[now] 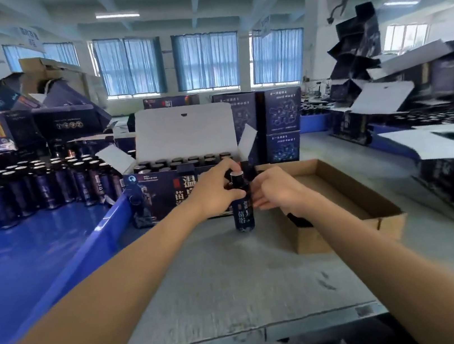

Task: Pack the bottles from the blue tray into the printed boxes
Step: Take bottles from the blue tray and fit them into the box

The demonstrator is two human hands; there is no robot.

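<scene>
One dark bottle [244,213] with a blue printed label stands upright on the grey table, just in front of the open printed box [161,195]. My left hand [216,189] grips the bottle's neck and shoulder from the left. My right hand [278,190] touches its right side with fingers curled. The printed box has its white lid [184,129] raised and holds rows of capped bottles [180,162]. The blue tray [34,253] on the left carries several upright bottles [48,184] along its far end.
A shallow brown cardboard tray [350,197] lies right of the bottle, under my right wrist. Stacked printed boxes [280,122] stand behind. More open boxes [451,144] and bottles crowd the right side, and piled boxes [7,128] sit at the far left.
</scene>
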